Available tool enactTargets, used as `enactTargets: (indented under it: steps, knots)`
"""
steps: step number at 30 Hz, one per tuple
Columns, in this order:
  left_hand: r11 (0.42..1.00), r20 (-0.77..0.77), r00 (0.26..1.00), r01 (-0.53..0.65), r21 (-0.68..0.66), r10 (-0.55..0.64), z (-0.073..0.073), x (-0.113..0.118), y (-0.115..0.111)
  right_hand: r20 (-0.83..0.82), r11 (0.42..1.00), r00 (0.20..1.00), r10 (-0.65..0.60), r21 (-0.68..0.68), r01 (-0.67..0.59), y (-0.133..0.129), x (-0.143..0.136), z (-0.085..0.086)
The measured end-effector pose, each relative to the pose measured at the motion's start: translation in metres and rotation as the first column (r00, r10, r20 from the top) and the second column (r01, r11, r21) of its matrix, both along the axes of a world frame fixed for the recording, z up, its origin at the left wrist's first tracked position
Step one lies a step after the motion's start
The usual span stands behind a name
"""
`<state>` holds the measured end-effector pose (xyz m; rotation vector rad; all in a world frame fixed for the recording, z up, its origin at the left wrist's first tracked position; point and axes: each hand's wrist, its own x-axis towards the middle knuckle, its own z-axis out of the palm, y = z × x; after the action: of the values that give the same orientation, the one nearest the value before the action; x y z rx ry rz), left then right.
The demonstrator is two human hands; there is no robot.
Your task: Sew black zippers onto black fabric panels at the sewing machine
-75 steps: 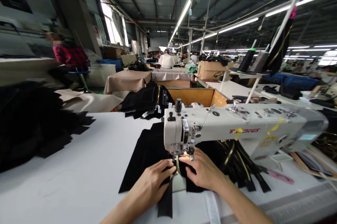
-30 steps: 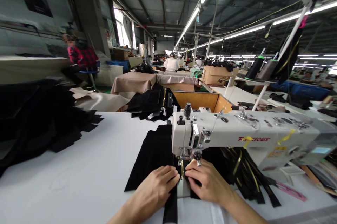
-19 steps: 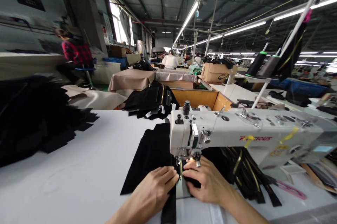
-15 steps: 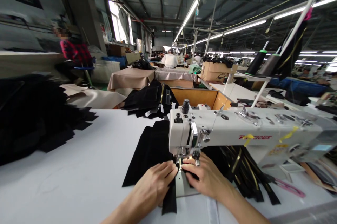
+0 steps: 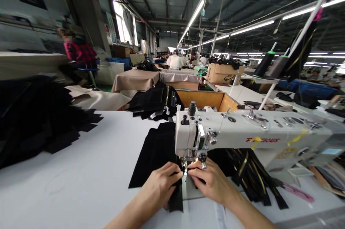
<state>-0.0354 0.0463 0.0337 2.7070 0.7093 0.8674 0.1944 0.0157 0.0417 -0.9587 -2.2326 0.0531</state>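
- Black fabric panel [image 5: 155, 155] is spread flat on the white desk [image 5: 81, 171], its near end lying under the head of the white sewing machine [image 5: 242, 139], at the presser foot [image 5: 185, 162].
- A narrow black strip [image 5: 176, 200] is seen running from the foot back toward the desk's near edge, beneath the left hand [image 5: 161, 184].
- For the seam in hand to come out well, the cloth is best kept flat and taut on both sides of the foot, with even pressure, the edges kept aligned, and the fingertips kept clear of the needle; this is offered as a judgement.
- The left hand is laid palm down on the fabric just left of the foot, its fingers [image 5: 175, 171] lightly curled and pressed on the cloth; nothing is gripped.
- The right hand [image 5: 212, 182] is set on the fabric just right of the foot, its fingers [image 5: 195, 173] bent and drawn together at the cloth's edge; whether a fold is pinched there cannot be told.
- A bundle of black strips with gold zips [image 5: 253, 175] is lying under the machine arm, right of the hands.
- A heap of black cut pieces [image 5: 35, 125] is piled at the desk's far left.
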Motion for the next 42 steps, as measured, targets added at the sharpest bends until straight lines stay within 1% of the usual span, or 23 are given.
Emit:
enactTargets:
  steps: [3,5,7,10,13,17,19,23,26,33,37,42]
  knots:
    - [0.990,0.133,0.990,-0.035,-0.136,0.053,-0.006,0.000,0.005,0.055,1.000,0.998,0.012,-0.015,-0.011,-0.001,-0.002,-0.001]
    - [0.982,0.154,0.986,-0.036,-0.187,0.065,-0.007,0.001,0.008,0.088,1.000,0.996,0.007,-0.016,-0.006,-0.001,-0.002,-0.003]
    - [0.978,0.153,0.986,-0.036,-0.204,0.068,-0.007,0.001,0.009,0.113,1.000,0.994,0.003,-0.008,-0.002,-0.001,-0.001,-0.004]
    - [0.980,0.154,0.985,-0.042,-0.195,0.073,-0.007,0.001,0.009,0.143,1.000,0.990,0.002,-0.002,-0.002,-0.001,-0.001,-0.004]
    - [0.988,0.141,0.988,-0.041,-0.150,0.063,-0.009,0.001,0.008,0.177,1.000,0.984,0.011,-0.010,-0.010,-0.001,-0.002,-0.003]
    - [0.999,0.030,1.000,-0.006,-0.037,0.007,-0.011,0.000,0.006,0.175,1.000,0.984,0.023,-0.009,-0.022,-0.001,-0.003,-0.001]
    - [1.000,-0.050,0.999,0.017,0.010,-0.016,-0.009,0.000,0.005,0.126,1.000,0.992,0.029,-0.007,-0.028,-0.001,-0.003,0.001]
    - [0.995,-0.175,0.985,0.022,0.100,-0.004,0.000,0.000,0.001,0.003,1.000,1.000,0.003,-0.009,-0.003,-0.002,-0.002,0.005]
    - [0.992,-0.224,0.975,0.025,0.123,0.003,0.006,0.001,-0.002,-0.006,1.000,1.000,0.003,-0.013,-0.003,-0.003,-0.001,0.005]
    - [0.991,-0.251,0.968,0.023,0.129,0.011,0.008,0.002,-0.003,0.031,1.000,1.000,0.005,-0.012,-0.004,-0.002,-0.002,0.004]
    - [0.991,-0.248,0.968,-0.008,0.132,0.041,0.009,0.005,-0.001,0.065,1.000,0.998,-0.024,-0.019,0.026,-0.001,-0.001,0.005]
    - [0.986,-0.210,0.975,-0.042,0.160,0.076,0.003,0.005,-0.001,0.091,0.996,0.993,-0.068,-0.052,0.073,0.000,0.000,-0.001]
